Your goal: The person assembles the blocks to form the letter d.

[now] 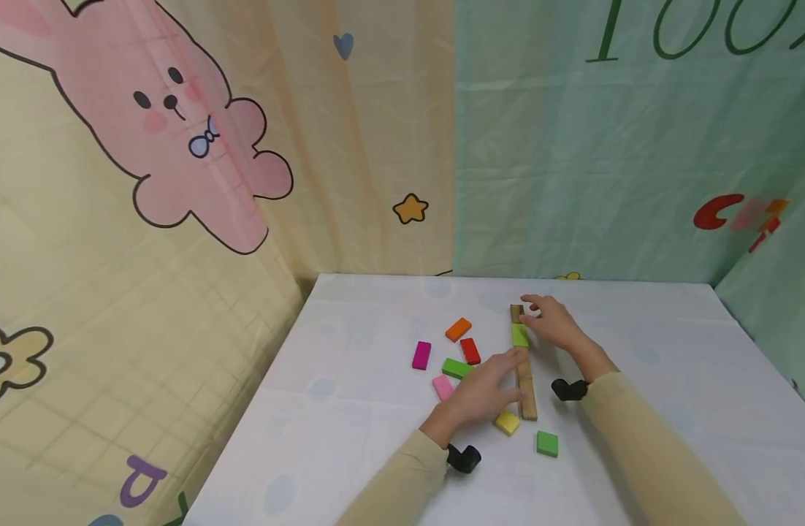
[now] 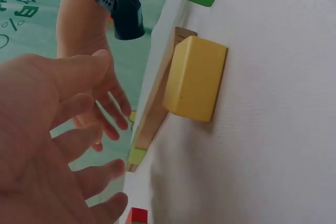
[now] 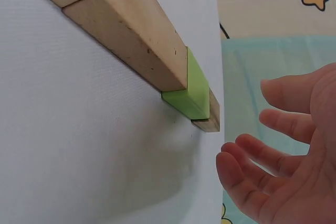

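Natural wooden blocks (image 1: 526,387) lie end to end in a narrow row on the white table, with a light green block (image 1: 519,335) set between them near the far end. Over the row's left side is my left hand (image 1: 484,391), its fingers spread and loosely bent; the left wrist view shows nothing in it. Beside the far end, on the right, hovers my right hand (image 3: 283,150), fingers relaxed and apart from the blocks. Close to the left hand and the row's near end sits a yellow block (image 2: 197,80).
Left of the row lie an orange block (image 1: 458,329), a red block (image 1: 470,351), a magenta block (image 1: 421,355), a green block (image 1: 456,368) and a pink block (image 1: 443,387). Another green block (image 1: 547,443) lies near the front. Patterned curtains (image 1: 376,146) hang behind the table.
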Motion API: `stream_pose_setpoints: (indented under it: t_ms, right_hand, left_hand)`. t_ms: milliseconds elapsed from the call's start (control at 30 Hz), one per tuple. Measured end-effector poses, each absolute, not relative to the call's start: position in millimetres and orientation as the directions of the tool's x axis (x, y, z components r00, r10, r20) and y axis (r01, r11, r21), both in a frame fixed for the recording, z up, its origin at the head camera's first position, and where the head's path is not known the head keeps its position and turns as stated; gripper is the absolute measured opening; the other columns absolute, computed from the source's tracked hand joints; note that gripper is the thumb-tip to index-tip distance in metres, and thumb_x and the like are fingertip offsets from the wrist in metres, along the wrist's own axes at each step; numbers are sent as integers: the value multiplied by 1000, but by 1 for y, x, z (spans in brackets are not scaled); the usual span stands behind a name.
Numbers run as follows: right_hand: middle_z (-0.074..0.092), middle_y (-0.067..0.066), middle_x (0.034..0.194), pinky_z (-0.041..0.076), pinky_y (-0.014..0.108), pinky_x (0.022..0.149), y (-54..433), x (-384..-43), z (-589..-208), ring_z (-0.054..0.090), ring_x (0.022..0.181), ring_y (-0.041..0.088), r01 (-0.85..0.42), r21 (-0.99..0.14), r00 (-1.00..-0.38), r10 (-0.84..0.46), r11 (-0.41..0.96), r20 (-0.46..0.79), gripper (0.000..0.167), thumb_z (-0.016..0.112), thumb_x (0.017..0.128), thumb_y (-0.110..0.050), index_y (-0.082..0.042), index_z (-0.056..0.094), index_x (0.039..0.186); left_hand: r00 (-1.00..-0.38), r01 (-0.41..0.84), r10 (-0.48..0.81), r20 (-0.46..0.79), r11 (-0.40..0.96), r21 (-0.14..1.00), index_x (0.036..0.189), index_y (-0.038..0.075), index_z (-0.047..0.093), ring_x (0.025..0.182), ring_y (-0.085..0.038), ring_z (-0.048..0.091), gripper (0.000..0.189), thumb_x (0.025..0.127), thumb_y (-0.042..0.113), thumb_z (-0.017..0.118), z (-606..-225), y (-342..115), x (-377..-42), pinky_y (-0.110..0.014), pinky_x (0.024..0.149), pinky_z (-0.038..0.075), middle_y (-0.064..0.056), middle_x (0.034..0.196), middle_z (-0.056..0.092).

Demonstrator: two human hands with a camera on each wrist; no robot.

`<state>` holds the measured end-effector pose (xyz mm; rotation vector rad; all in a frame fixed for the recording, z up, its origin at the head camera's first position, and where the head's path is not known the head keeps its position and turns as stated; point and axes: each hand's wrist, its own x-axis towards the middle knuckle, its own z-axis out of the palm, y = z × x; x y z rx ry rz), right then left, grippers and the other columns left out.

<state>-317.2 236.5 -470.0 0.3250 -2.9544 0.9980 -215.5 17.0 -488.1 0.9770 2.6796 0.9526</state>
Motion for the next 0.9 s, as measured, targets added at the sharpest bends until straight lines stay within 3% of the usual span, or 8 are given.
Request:
stream_pose_setpoints:
  t_ms: [233, 667, 900]
  right_hand:
    - [53, 31, 128, 52, 58, 86, 233, -301, -461, 57, 110, 46, -234, -582, -972, -201, 779, 121, 51, 61, 100, -19, 2, 48, 145]
    - [49, 27, 137, 51, 60, 90, 230, -269, -467, 53, 119, 46, -236, -581, -972, -198, 779, 130, 53, 63, 100, -19, -1, 47, 147]
    - [48, 25, 141, 41, 66, 100, 234, -249, -469, 46, 129, 46, -271, -565, -962, -233, 780, 141, 52, 64, 99, -16, -5, 48, 148]
  left_hand:
    - [-801, 520, 586, 121, 582, 625, 153, 26, 45, 140, -8, 40, 60, 98, 36, 67, -474, 11, -223, -30, 108, 41, 12, 152, 45]
    - [-813, 500, 572, 109, 591, 633, 152, 28, 46, 138, -9, 44, 59, 98, 35, 67, -462, -1, -237, -33, 108, 42, 12, 149, 49]
    - [-802, 496, 588, 109, 552, 671, 149, 29, 50, 130, -14, 51, 54, 98, 34, 67, -464, -14, -254, -31, 101, 47, 12, 147, 51]
